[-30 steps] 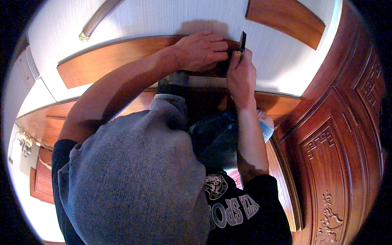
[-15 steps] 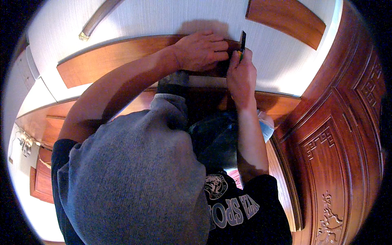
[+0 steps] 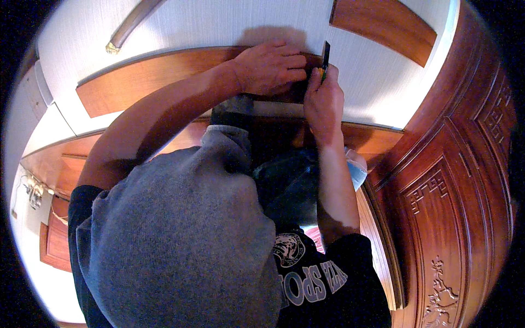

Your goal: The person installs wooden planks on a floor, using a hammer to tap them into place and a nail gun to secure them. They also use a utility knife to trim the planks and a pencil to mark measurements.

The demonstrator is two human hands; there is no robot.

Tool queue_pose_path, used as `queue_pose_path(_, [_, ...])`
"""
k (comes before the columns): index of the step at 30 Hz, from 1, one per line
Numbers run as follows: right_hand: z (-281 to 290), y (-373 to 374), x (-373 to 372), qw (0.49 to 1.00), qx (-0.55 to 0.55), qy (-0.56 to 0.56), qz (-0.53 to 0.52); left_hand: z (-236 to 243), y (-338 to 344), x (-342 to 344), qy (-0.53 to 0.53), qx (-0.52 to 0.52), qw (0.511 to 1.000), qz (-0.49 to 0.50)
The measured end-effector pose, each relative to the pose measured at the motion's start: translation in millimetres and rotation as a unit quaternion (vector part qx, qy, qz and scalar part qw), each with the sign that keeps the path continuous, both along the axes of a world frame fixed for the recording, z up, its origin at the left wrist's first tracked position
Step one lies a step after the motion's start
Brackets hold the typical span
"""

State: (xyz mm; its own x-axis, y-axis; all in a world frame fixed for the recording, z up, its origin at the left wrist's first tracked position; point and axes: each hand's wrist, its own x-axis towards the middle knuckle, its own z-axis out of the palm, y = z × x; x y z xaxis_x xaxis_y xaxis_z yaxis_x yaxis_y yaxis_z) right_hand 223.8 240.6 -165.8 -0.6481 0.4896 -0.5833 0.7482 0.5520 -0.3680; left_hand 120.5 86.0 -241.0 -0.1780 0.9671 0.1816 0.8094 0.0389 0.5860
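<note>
A long reddish-brown wooden board (image 3: 142,79) lies across the pale, finely striped surface in front of me. My left hand (image 3: 269,69) rests palm down over its right part, fingers stretched toward the board's right end and slightly bent. Just beyond those fingertips, my right hand (image 3: 324,101) is closed around a utility knife (image 3: 326,53). The dark blade points up and away from me, beside the board's right end. Only a little of the yellow-green handle shows between the fingers. Whether the blade touches the board I cannot tell.
A shorter wooden piece (image 3: 385,27) lies at the far right. A greyish rod-like length (image 3: 128,30) with a rough end is at the far left. Along the right stands a carved dark wooden door panel (image 3: 432,218). A grey cloth (image 3: 180,235) covers much of the lower view.
</note>
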Motion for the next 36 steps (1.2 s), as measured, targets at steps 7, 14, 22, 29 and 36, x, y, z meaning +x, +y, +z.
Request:
queue_pose_path(7, [1.2,-0.5,-1.1,1.000,0.000,0.010,0.004,3.9,-0.3,-1.2,-0.014,0.001,1.000,-0.001])
queue_pose_path(14, [1.1,0.2,-2.5,1.000,0.001,-0.011,0.004,0.6,-0.5,0.7,0.007,0.013,1.000,0.008])
queue_pose_path(22, [-2.1,0.4,2.1,1.000,0.001,0.005,0.003,1.6,0.3,-0.4,-0.009,0.013,1.000,0.007])
queue_pose_path(29, [-2.3,-0.1,1.3,1.000,0.012,0.004,0.011,1.6,0.8,0.7,0.004,0.012,1.000,0.010])
queue_pose_path(36, [-3.7,0.6,1.8,1.000,0.004,0.002,0.005,2.1,-1.6,-0.4,0.000,0.013,1.000,0.008])
